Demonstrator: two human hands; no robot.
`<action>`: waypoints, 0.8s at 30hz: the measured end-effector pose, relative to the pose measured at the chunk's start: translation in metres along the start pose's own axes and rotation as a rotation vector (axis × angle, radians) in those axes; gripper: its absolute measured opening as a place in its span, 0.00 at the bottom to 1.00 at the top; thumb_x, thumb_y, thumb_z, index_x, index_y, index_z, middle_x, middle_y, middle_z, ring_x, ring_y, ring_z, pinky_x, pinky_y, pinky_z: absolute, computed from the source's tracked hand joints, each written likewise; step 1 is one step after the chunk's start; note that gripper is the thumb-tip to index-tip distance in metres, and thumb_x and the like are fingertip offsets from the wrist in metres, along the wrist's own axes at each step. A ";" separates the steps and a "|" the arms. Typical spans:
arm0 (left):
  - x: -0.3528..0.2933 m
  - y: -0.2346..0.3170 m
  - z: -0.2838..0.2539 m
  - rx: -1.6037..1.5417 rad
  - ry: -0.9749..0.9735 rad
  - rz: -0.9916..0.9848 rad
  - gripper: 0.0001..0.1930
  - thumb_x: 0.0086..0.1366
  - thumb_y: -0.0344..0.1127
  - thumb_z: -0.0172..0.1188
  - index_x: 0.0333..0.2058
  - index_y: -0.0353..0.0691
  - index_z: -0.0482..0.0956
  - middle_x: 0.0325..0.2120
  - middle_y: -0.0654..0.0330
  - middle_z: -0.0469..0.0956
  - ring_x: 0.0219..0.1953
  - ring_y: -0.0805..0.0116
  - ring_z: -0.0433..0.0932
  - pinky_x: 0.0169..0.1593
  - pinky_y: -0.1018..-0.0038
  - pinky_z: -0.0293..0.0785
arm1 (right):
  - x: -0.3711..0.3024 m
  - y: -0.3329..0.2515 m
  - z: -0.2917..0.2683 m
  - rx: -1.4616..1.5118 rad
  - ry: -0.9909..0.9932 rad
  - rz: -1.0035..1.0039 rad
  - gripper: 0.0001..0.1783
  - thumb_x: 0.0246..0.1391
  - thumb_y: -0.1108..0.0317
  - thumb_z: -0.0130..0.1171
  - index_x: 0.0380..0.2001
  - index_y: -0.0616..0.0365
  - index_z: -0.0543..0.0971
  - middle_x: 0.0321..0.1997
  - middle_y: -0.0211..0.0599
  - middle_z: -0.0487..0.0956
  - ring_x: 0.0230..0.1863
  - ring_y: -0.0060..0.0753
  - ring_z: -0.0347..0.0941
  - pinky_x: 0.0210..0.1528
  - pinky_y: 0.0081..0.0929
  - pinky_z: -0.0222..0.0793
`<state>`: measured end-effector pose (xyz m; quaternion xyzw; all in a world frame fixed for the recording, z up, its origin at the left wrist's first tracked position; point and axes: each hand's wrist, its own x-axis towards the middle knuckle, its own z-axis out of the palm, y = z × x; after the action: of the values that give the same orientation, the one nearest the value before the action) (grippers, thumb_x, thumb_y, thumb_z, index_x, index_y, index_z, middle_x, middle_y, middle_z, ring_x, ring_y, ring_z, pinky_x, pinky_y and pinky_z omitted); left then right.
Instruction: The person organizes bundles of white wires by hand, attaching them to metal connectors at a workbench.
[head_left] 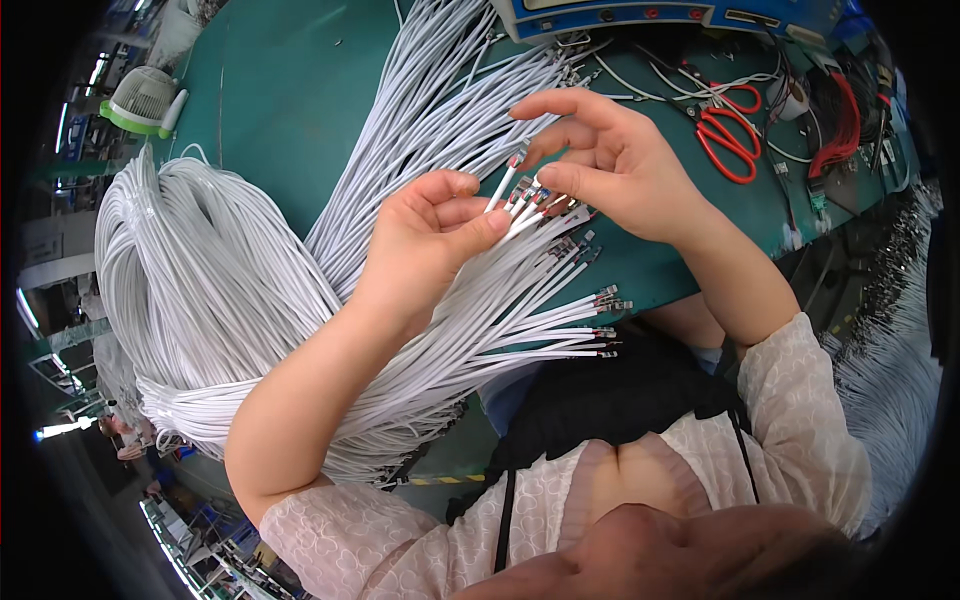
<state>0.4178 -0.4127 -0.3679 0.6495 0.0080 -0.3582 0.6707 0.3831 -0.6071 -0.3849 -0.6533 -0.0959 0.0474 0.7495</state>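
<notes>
My left hand (425, 235) is closed round a few white cables (515, 208) near their ends, thumb on top. Small metal connectors with bits of red wire show at the tips of these cables. Close by on the right, my right hand (610, 165) has its thumb and fingers curved around the connector ends; its index finger is raised and apart from them. Whether the right fingertips pinch one of the ends is hard to make out. Below both hands, more loose cable ends (605, 300) fan out over the table's near edge.
A thick coiled bundle of white cables (200, 270) lies at left on the green table (270, 90). Another long bundle (430, 110) stretches toward the back. Red-handled scissors (728, 145), a tape roll (788, 98), a blue instrument (670, 15) and a small fan (145, 100) stand around.
</notes>
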 end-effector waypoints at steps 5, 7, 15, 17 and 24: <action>-0.003 0.001 0.003 0.020 0.044 0.000 0.11 0.49 0.20 0.61 0.32 0.35 0.71 0.29 0.54 0.77 0.32 0.73 0.76 0.38 0.80 0.71 | -0.001 -0.002 -0.001 -0.023 -0.020 0.047 0.22 0.47 0.81 0.49 0.49 0.63 0.64 0.32 0.38 0.76 0.35 0.20 0.72 0.37 0.15 0.68; -0.003 0.002 0.004 0.042 0.050 0.016 0.11 0.49 0.20 0.61 0.32 0.35 0.71 0.29 0.54 0.77 0.32 0.73 0.76 0.37 0.80 0.72 | 0.000 -0.002 -0.002 -0.039 -0.025 0.033 0.22 0.47 0.81 0.49 0.49 0.63 0.64 0.32 0.38 0.76 0.35 0.20 0.72 0.37 0.15 0.68; 0.000 0.006 0.008 0.160 0.078 0.044 0.13 0.48 0.20 0.61 0.35 0.32 0.71 0.30 0.52 0.77 0.33 0.70 0.76 0.38 0.79 0.73 | 0.001 0.001 -0.005 -0.058 -0.024 0.014 0.23 0.47 0.82 0.50 0.49 0.62 0.64 0.34 0.38 0.75 0.36 0.21 0.72 0.38 0.15 0.68; -0.003 0.012 0.009 0.220 0.089 0.011 0.15 0.47 0.21 0.61 0.37 0.31 0.71 0.33 0.52 0.76 0.37 0.69 0.76 0.41 0.77 0.72 | -0.001 -0.001 -0.004 -0.054 -0.026 0.005 0.23 0.46 0.82 0.50 0.49 0.62 0.64 0.35 0.40 0.74 0.37 0.22 0.72 0.38 0.16 0.68; -0.053 0.064 -0.026 0.875 0.054 0.541 0.22 0.46 0.26 0.62 0.44 0.33 0.70 0.39 0.55 0.75 0.43 0.67 0.73 0.47 0.73 0.67 | -0.008 0.009 0.017 -0.473 0.027 -0.352 0.21 0.45 0.83 0.51 0.46 0.64 0.66 0.39 0.38 0.73 0.36 0.25 0.73 0.36 0.19 0.70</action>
<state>0.4211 -0.3713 -0.2914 0.8571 -0.2937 -0.1247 0.4044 0.3725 -0.5910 -0.3923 -0.7837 -0.2060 -0.1156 0.5745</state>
